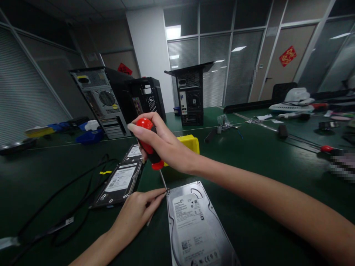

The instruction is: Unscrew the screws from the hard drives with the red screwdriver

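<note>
A silver hard drive (191, 218) lies label up on the green table in front of me. My right hand (163, 144) is closed around the red and black handle of a screwdriver (155, 166). The screwdriver leans, its shaft running down to the drive's far left corner. At that same corner, the fingertips of my left hand (138, 207) are pinched together beside the screwdriver's tip. Whatever sits between those fingertips is too small to make out. Part of the handle is hidden by my right fingers.
Left of the drive lie two more hard drives (119, 181) and a black cable (63, 184). A yellow bin (191, 142) stands behind my right hand. Computer cases (191, 98) line the far side. Tools, including a red-handled one (327, 149), are scattered at right.
</note>
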`<state>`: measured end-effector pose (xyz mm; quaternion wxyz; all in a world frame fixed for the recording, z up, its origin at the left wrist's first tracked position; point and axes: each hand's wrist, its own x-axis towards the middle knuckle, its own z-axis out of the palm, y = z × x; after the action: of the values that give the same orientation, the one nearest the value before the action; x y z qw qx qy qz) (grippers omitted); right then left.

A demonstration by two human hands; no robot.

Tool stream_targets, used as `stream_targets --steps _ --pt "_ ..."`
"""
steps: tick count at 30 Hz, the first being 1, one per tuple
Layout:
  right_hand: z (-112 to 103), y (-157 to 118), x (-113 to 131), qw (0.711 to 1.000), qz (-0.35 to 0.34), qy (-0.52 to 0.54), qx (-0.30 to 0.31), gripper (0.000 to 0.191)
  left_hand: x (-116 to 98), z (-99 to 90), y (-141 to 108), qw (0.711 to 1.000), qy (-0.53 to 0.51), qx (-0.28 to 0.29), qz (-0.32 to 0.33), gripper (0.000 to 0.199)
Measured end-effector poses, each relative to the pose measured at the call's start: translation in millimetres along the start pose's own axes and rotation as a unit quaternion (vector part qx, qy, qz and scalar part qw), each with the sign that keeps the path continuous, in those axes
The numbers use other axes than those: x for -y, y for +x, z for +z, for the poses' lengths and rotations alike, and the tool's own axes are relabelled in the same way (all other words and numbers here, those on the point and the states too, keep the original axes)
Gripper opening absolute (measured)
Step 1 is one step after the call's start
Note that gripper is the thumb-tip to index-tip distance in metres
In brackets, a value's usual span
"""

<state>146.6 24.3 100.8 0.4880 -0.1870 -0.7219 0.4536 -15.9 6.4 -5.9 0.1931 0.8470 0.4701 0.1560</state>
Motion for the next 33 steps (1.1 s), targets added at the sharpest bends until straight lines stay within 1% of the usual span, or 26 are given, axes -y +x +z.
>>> stream_targets --steps 3,5,12,15,18,22,25,28,31,33 --pt "0.1 -1.0 -0.3 0.998 -0.02 -0.058 0.009 0.041 0.4 -0.1 -0.5 1.0 -0.001 -0.004 0.007 0.038" --pt "-0.5 -0.9 -1.2 0.997 -0.03 -0.072 0.008 0.039 0.8 -0.2 -1.0 1.0 -0.003 -0.004 0.008 0.039" --pt "-2.1 1.7 -5.2 0.991 -0.031 -0.111 -0.07 0.05 -1.2 -1.5 -1.8 1.0 -0.006 0.0 0.008 0.039" --pt "-1.5 1.3 -5.5 0.992 -0.011 -0.096 -0.077 0.057 -1.7 -2.5 -1.6 1.0 -0.008 0.008 0.006 0.039" --pt "0.8 1.4 -6.4 0.994 -0.013 -0.073 -0.086 0.059 -0.8 -2.6 -1.4 1.0 -0.007 0.006 0.009 0.039" --pt "3.0 3.1 -8.8 0.996 -0.02 -0.028 -0.086 0.049 -0.2 -1.9 -1.1 1.0 -0.001 -0.002 0.009 0.038" --pt "2.2 3.3 -11.0 0.996 -0.018 -0.037 -0.081 0.042 -0.6 -1.6 -0.9 1.0 -0.002 -0.003 0.012 0.038" --pt "1.1 2.9 -13.5 0.995 -0.012 -0.037 -0.091 0.043 -0.5 -1.5 -0.7 1.0 -0.006 -0.006 0.015 0.037" --pt "0.5 4.8 -16.5 0.995 -0.015 -0.002 -0.098 0.046 0.1 -1.3 -0.5 1.0 -0.004 -0.007 0.013 0.037" --pt "-0.3 7.6 -17.9 0.994 -0.028 0.025 -0.105 0.043 0.6 -1.1 -0.6 1.0 -0.003 -0.005 0.01 0.037"
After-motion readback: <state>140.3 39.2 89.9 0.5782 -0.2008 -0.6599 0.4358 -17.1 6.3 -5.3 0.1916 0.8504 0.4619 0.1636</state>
